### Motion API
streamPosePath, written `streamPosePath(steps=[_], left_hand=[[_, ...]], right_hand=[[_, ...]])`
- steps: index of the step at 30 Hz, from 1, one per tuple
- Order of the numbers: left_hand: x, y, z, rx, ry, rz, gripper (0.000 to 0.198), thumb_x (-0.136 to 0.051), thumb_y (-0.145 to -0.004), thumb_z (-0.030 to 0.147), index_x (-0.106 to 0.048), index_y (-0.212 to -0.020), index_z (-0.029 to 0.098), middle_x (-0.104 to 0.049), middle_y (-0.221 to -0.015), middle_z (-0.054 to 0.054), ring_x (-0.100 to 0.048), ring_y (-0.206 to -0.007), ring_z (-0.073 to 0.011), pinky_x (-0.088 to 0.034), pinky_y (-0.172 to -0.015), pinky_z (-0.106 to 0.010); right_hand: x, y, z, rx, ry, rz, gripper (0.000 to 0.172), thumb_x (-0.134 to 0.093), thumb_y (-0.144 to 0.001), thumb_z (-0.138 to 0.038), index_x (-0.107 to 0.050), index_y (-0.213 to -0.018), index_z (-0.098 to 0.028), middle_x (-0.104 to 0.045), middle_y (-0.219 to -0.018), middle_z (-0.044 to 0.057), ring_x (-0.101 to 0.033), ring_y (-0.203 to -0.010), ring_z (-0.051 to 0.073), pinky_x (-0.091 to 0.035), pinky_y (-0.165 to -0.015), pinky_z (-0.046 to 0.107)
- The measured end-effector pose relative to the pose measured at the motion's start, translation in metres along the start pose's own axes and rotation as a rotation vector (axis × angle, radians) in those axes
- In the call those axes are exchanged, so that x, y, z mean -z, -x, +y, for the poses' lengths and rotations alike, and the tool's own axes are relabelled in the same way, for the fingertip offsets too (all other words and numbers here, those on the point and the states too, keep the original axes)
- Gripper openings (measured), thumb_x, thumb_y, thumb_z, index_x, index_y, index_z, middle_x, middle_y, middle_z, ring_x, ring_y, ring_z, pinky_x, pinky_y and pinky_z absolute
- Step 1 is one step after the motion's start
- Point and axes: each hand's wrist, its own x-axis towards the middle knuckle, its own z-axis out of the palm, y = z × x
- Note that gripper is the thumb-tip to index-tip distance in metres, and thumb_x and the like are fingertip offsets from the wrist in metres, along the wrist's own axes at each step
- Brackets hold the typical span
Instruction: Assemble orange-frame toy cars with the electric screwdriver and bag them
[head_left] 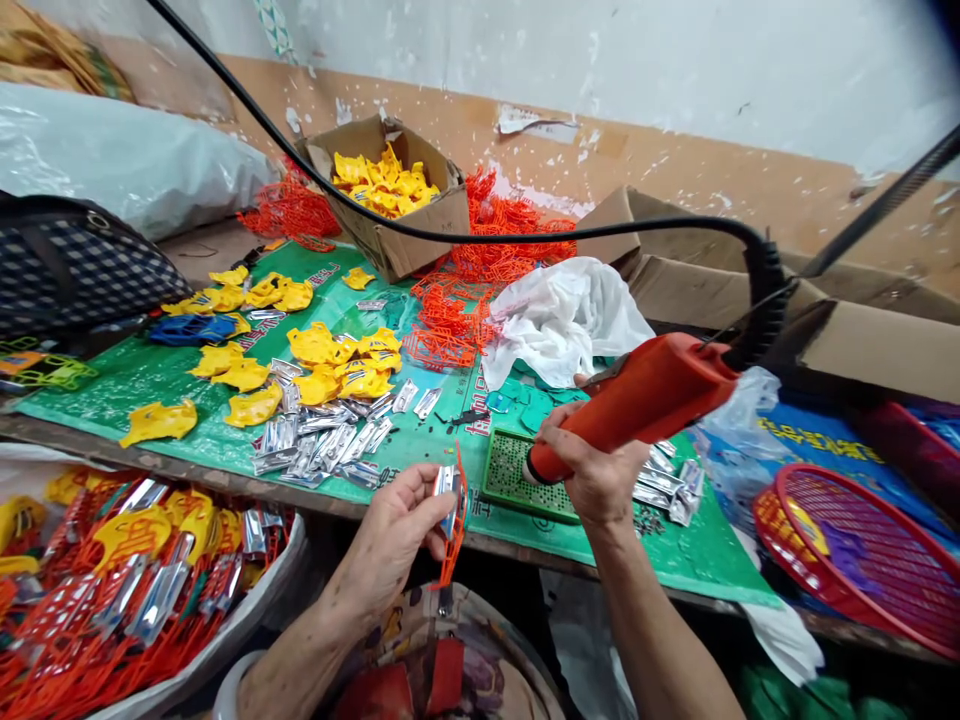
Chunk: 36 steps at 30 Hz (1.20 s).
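My left hand [397,530] pinches an orange plastic frame with a shiny metal piece on it [452,510], held upright just off the table's front edge. My right hand [592,470] grips an orange electric screwdriver [637,400], tip down on a small green tray of screws [517,475]. A black cable [525,237] runs from the tool's back end up and across to the left. Shiny metal pieces [322,440] lie in a heap on the green mat [150,370], left of the tray. Yellow plastic parts [330,360] are scattered beyond them.
A cardboard box of yellow parts [390,190] stands at the back beside orange frames [480,270]. A white plastic bag [562,315] lies behind the tool. A bag of assembled pieces [127,580] sits at lower left; a red mesh racket [862,550] at right.
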Motion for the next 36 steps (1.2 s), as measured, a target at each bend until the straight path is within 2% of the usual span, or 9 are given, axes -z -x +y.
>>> streamPosePath(steps=[8,17,20,23,27,29,33,36], left_hand=[[0.000,0.003,-0.001,0.042,0.025,-0.017,0.030,-0.072,-0.072,0.031,-0.064,-0.096,0.014,-0.061,-0.067,0.003,-0.053,-0.050,-0.0072,-0.043,-0.039,-0.014],[0.005,0.002,0.008,0.057,-0.048,-0.053,0.023,-0.068,-0.075,0.035,-0.064,-0.086,0.016,-0.064,-0.067,0.002,-0.057,-0.054,-0.0097,-0.049,-0.046,-0.019],[0.005,-0.003,0.010,0.021,-0.168,-0.044,0.019,-0.068,-0.074,0.033,-0.065,-0.079,0.015,-0.063,-0.062,0.002,-0.055,-0.050,-0.0087,-0.043,-0.043,-0.017],[0.003,-0.007,0.012,0.000,-0.256,-0.028,0.014,-0.065,-0.072,0.029,-0.063,-0.069,0.016,-0.059,-0.054,0.004,-0.048,-0.042,-0.0068,-0.032,-0.037,-0.016],[-0.001,-0.010,0.014,0.011,-0.266,-0.065,0.014,-0.061,-0.073,0.030,-0.061,-0.068,0.017,-0.057,-0.052,0.005,-0.045,-0.037,-0.0060,-0.029,-0.035,-0.016],[-0.003,-0.010,0.015,0.012,-0.263,-0.082,0.015,-0.061,-0.073,0.031,-0.061,-0.069,0.017,-0.056,-0.050,0.006,-0.045,-0.036,-0.0062,-0.029,-0.035,-0.016],[-0.003,-0.010,0.016,-0.010,-0.279,-0.100,0.016,-0.061,-0.073,0.032,-0.063,-0.071,0.016,-0.057,-0.052,0.005,-0.048,-0.038,-0.0070,-0.032,-0.036,-0.017],[-0.003,-0.009,0.016,-0.023,-0.310,-0.121,0.016,-0.060,-0.074,0.031,-0.062,-0.073,0.016,-0.058,-0.054,0.004,-0.050,-0.040,-0.0079,-0.034,-0.038,-0.017]], right_hand=[[-0.002,0.002,-0.002,-0.019,0.034,0.012,0.016,-0.077,-0.057,-0.019,-0.064,-0.066,-0.016,-0.063,-0.063,-0.001,-0.057,-0.053,0.014,-0.050,-0.057,0.033],[-0.006,0.004,-0.007,-0.026,0.032,-0.016,0.013,-0.076,-0.057,-0.018,-0.064,-0.062,-0.016,-0.062,-0.060,-0.002,-0.055,-0.052,0.013,-0.048,-0.052,0.030],[-0.004,0.000,-0.010,-0.028,0.022,-0.002,0.014,-0.077,-0.057,-0.018,-0.064,-0.062,-0.016,-0.063,-0.061,-0.002,-0.055,-0.051,0.013,-0.048,-0.052,0.031],[-0.004,-0.003,-0.026,-0.005,-0.092,-0.006,0.016,-0.077,-0.058,-0.015,-0.064,-0.066,-0.016,-0.062,-0.062,-0.002,-0.057,-0.051,0.014,-0.049,-0.053,0.032],[-0.012,0.003,-0.060,0.016,-0.243,-0.110,0.033,-0.073,-0.063,-0.011,-0.063,-0.094,-0.021,-0.063,-0.064,-0.004,-0.059,-0.053,0.015,-0.049,-0.054,0.032],[-0.018,0.010,-0.073,0.016,-0.294,-0.189,0.034,-0.069,-0.068,-0.011,-0.062,-0.098,-0.023,-0.063,-0.066,-0.004,-0.060,-0.055,0.015,-0.050,-0.056,0.032],[-0.030,0.024,-0.083,-0.034,-0.337,-0.292,0.027,-0.069,-0.069,-0.013,-0.062,-0.092,-0.026,-0.062,-0.069,-0.004,-0.060,-0.059,0.014,-0.051,-0.060,0.033],[-0.036,0.029,-0.083,-0.071,-0.290,-0.302,0.017,-0.073,-0.067,-0.018,-0.062,-0.079,-0.023,-0.061,-0.069,-0.003,-0.059,-0.060,0.015,-0.051,-0.061,0.035]])
